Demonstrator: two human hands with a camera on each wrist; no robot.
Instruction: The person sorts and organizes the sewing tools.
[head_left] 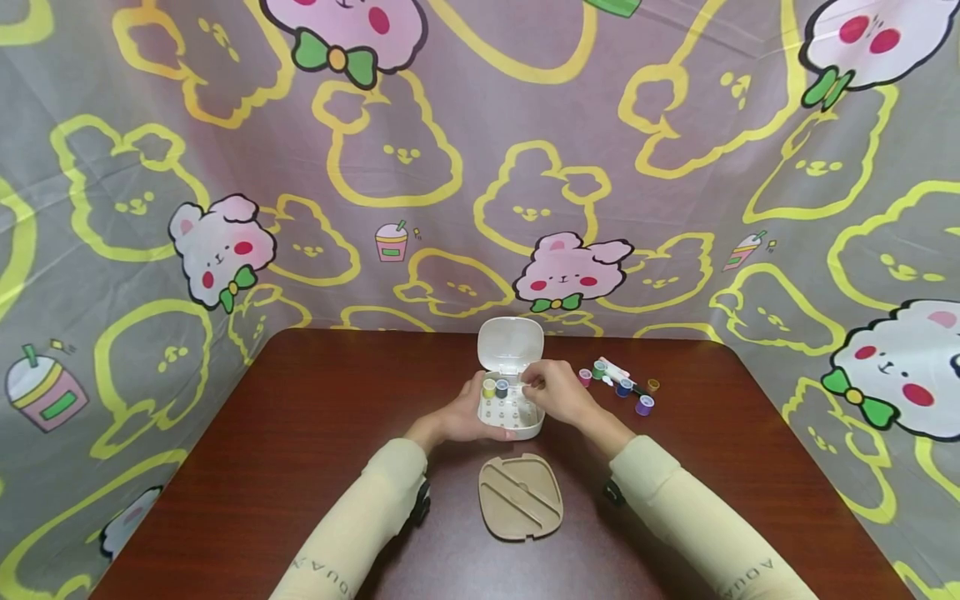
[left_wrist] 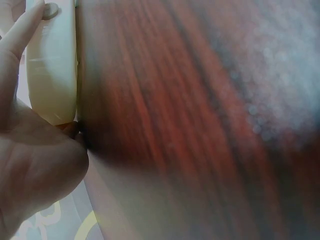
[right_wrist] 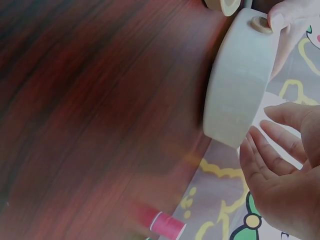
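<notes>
A white sewing box (head_left: 530,432) stands with its lid (head_left: 512,342) raised. My left hand (head_left: 465,414) grips it from the left, thumb along the front near a small round catch (right_wrist: 261,24). Inside, a yellow thread spool (head_left: 490,387) and a dark blue thread spool (head_left: 502,387) stand in the back row above rows of small pegs. My right hand (head_left: 558,393) reaches over the right side, fingers bent down into the box beside the blue spool. Something pale shows at its fingertips, too small to make out. From the right wrist, the box wall hides part of the fingertips.
A beige tray (head_left: 517,496) with slots lies in front of the box. To the right sit a pink spool (head_left: 585,377), a green spool (head_left: 599,370), a blue spool (head_left: 623,387), a purple spool (head_left: 645,406), a small yellowish ring (head_left: 653,385) and a pen-like tool (head_left: 615,368).
</notes>
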